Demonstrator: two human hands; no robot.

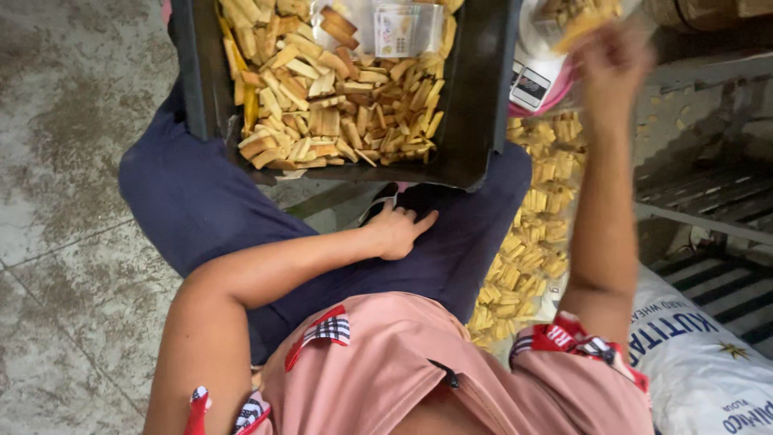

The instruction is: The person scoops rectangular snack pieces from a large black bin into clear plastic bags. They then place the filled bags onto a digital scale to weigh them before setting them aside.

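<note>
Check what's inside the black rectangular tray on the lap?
The black rectangular tray holds a heap of tan, stick-shaped snack pieces, with a clear plastic packet on top at the far end. The tray floor under the heap is hidden.

floor: mottled grey concrete | right: slatted metal rack | light: soft daylight

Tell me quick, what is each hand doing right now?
Left hand: open, empty, resting on the lap.
Right hand: raised and blurred; grip cannot be told.
</note>
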